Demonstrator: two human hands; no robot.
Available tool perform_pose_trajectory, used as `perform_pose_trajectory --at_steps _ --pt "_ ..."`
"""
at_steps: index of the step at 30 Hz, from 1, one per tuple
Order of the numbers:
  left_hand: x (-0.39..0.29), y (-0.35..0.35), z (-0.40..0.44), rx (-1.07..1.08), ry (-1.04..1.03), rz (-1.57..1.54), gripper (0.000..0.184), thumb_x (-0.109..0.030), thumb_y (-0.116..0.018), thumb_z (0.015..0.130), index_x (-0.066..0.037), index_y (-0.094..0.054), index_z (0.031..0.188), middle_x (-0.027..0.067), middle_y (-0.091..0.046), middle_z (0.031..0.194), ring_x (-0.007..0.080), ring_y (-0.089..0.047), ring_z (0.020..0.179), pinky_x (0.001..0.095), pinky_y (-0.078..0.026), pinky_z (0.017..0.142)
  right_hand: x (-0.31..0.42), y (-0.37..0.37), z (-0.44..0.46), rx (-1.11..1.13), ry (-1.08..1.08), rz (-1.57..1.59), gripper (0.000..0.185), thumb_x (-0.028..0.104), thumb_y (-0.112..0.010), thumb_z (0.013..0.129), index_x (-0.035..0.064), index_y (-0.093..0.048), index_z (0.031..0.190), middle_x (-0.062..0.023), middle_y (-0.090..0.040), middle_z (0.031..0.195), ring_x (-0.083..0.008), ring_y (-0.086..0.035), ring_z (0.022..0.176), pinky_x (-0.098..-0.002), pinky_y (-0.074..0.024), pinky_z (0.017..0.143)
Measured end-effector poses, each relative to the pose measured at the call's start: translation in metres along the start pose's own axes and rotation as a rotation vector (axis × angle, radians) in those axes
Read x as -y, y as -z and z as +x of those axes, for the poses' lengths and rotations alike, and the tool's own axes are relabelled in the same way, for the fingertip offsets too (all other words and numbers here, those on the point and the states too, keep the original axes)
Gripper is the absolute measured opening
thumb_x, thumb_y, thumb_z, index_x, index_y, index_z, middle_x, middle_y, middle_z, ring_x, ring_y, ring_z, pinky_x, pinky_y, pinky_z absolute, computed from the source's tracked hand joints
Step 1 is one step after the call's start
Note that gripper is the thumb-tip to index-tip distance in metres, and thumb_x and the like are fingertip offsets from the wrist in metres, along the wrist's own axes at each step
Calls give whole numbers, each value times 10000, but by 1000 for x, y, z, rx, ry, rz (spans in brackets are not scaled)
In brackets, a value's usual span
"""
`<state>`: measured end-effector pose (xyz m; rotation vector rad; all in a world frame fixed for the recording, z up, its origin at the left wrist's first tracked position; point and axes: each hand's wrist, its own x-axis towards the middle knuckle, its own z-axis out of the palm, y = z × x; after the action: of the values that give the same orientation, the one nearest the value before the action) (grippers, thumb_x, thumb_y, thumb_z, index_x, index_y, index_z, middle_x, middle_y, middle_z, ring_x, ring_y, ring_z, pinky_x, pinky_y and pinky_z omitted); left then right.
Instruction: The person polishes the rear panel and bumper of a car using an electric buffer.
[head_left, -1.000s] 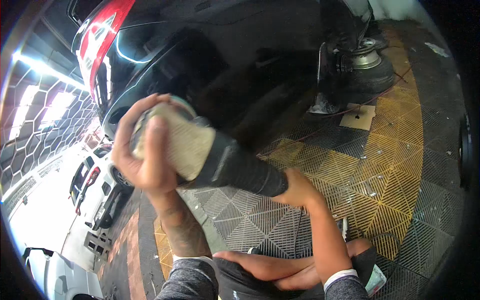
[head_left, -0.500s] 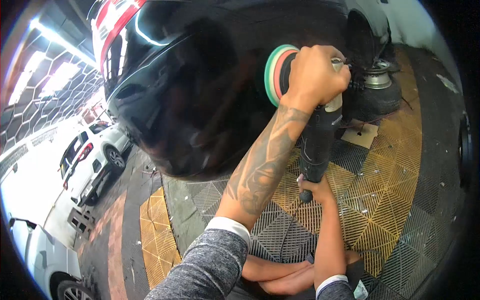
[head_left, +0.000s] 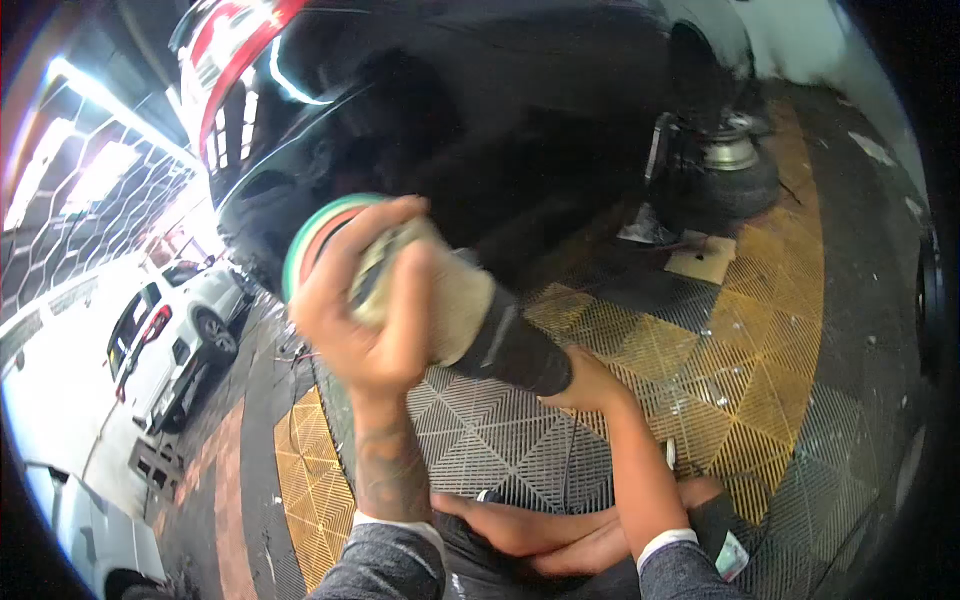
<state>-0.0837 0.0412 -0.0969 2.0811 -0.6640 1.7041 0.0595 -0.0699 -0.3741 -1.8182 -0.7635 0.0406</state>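
Observation:
A polishing machine (head_left: pixel 455 310) with a beige head cover and a black body lies slantwise across the view. My left hand (head_left: pixel 375 310) is wrapped round its head, beside the round green-edged pad (head_left: pixel 310 240). Around the rear of the black body my right hand (head_left: pixel 585 380) is closed. The pad faces the dark, glossy panel of a black car (head_left: pixel 480 150); whether it touches the panel cannot be made out. Some blur lies over my left hand and the machine head.
A wheel with a tyre (head_left: pixel 735 165) lies at the back right, near a cardboard piece (head_left: pixel 702 258). My crossed legs rest on the grated floor (head_left: pixel 510 440). A white car (head_left: pixel 170 330) stands at left, a second one (head_left: pixel 95 540) below it. A cable runs by my legs.
Since half a second ago, the machine and my left hand have swung left and down along the car panel, and the body tilts more. Both hands have kept their hold.

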Motion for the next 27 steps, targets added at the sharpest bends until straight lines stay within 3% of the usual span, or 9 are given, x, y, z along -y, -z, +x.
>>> perform_pose_trajectory --at_steps 2,6,8,15,18,21,23,24,27 --pt "-6 1 -21 -106 80 -34 248 -77 -685 805 29 -748 1020 159 -759 972 262 -721 932 356 -542 885 36 34 -1 222 -113 41 805 306 -944 555 -35 -661 1228 -234 -706 1179 -347 -690 1090 -405 -527 980" --pt "2 -28 -46 -87 68 5 252 -71 -708 802 27 -750 1031 165 -760 992 290 -724 937 380 -542 905 -43 44 10 287 -89 52 765 295 -939 548 -38 -678 1185 -227 -726 1119 -340 -706 1037 -398 -537 941" --pt "5 -67 -39 -62 -59 68 254 -101 -731 807 -14 -759 1044 150 -762 942 280 -738 849 362 -562 833 -101 47 4 39 -95 25 672 272 -936 546 -27 -709 1104 -193 -754 1008 -335 -721 929 -387 -550 881" --pt "17 -225 -37 36 213 -255 209 -197 -736 813 -54 -758 964 206 -733 835 349 -731 747 417 -568 695 -113 132 -38 -117 -309 274 726 164 -875 509 -35 -658 1172 -149 -730 1090 -290 -693 973 -392 -533 905" --pt "11 -214 -42 -11 218 -229 214 -157 -730 814 -30 -744 986 205 -740 861 350 -739 768 410 -577 708 -150 133 -33 -112 -259 234 763 92 -826 529 -54 -601 1244 -121 -709 1129 -262 -667 1000 -383 -521 921" --pt "7 -171 -55 -111 186 -259 230 -101 -731 813 -4 -735 1022 191 -750 903 319 -750 790 391 -583 737 -113 134 -35 -138 -331 47 703 89 -842 519 -55 -639 1176 -111 -726 1083 -236 -677 960 -364 -529 890" --pt "1 -132 -66 -160 174 -222 251 -59 -729 811 13 -732 1051 177 -755 944 294 -751 838 371 -579 792 -91 138 -29 22 -150 65 593 119 -880 553 -44 -693 1092 -96 -751 975 -195 -687 879 -341 -535 839" --pt "-1 -113 -72 -187 172 -204 259 -70 -733 807 13 -738 1052 180 -756 963 296 -744 874 368 -568 841 -51 136 -32 17 -141 66 551 134 -880 547 -36 -717 1045 -96 -757 946 -192 -688 849 -347 -540 816" --pt "-3 -63 -88 -253 188 -118 276 -63 -680 809 21 -746 1063 184 -766 1001 306 -743 966 394 -554 930 -51 134 -26 159 -79 -87 458 143 -880 548 -20 -738 952 -100 -759 874 -189 -694 796 -355 -545 780"
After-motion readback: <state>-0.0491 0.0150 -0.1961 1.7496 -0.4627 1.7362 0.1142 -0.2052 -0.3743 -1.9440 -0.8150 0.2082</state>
